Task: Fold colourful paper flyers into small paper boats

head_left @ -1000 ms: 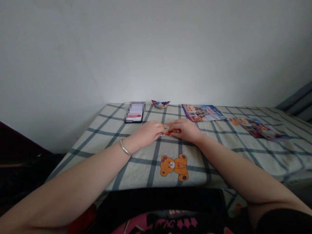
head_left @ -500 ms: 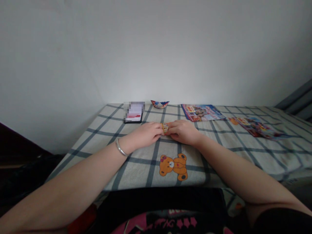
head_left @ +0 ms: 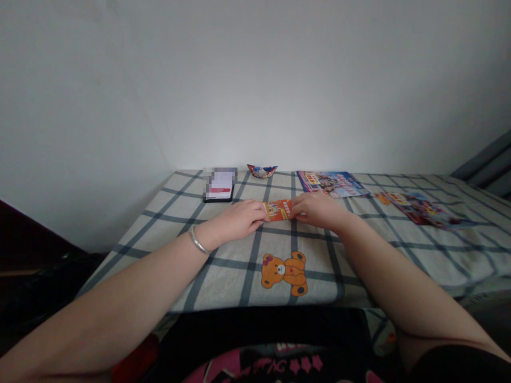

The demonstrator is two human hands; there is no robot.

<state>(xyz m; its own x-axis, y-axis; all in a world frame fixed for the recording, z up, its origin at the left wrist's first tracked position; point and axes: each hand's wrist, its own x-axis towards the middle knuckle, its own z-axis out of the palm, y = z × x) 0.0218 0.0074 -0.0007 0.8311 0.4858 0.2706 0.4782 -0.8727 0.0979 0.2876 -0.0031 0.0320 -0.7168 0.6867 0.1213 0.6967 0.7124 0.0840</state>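
A small orange-red printed paper [head_left: 278, 210] lies between my hands, low over the checked tablecloth. It looks like a narrow strip, perhaps folded; its layers cannot be made out. My left hand [head_left: 243, 218] is closed, its fingertips pinching the left end. At the right end, the fingers of my right hand [head_left: 319, 210] are pinched together on the paper. Part of each end is hidden under the fingertips. Behind the hands stands a folded paper boat [head_left: 262, 171] with a red, white and blue print.
A phone [head_left: 219, 185] with a lit, partly pixelated screen lies at the back left. To the right are a colourful leaflet [head_left: 331, 183] and another printed leaflet [head_left: 427, 210]. The checked tablecloth [head_left: 223, 276] bears a printed bear, and a white wall rises behind.
My right hand has shifted right along the orange-red paper, uncovering much more of its printed face. My left hand stays at the left end.
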